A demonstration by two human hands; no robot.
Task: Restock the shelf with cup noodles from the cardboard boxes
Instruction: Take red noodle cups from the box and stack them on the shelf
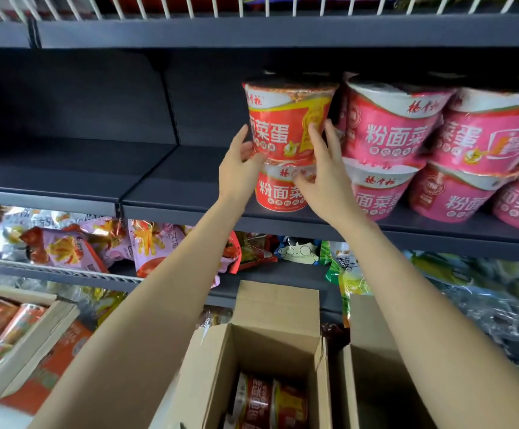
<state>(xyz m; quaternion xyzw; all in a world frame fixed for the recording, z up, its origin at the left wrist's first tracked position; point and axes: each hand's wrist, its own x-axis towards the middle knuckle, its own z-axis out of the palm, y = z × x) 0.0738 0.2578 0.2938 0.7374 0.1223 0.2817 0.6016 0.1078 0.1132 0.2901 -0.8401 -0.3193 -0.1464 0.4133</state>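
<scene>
We stand before a dark shelf [171, 209] in a shop, with an open box [264, 360] below. Our left hand [239, 168] and right hand [323, 181] hold the red cup [286, 119] between curled fingers [315, 134], upright on another cup [280, 193], beside pink cups [388, 125].

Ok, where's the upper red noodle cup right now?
In the head view, the upper red cup sits stacked on the lower red cup on the dark shelf, between the left hand and right hand, just left of the pink cups.
</scene>
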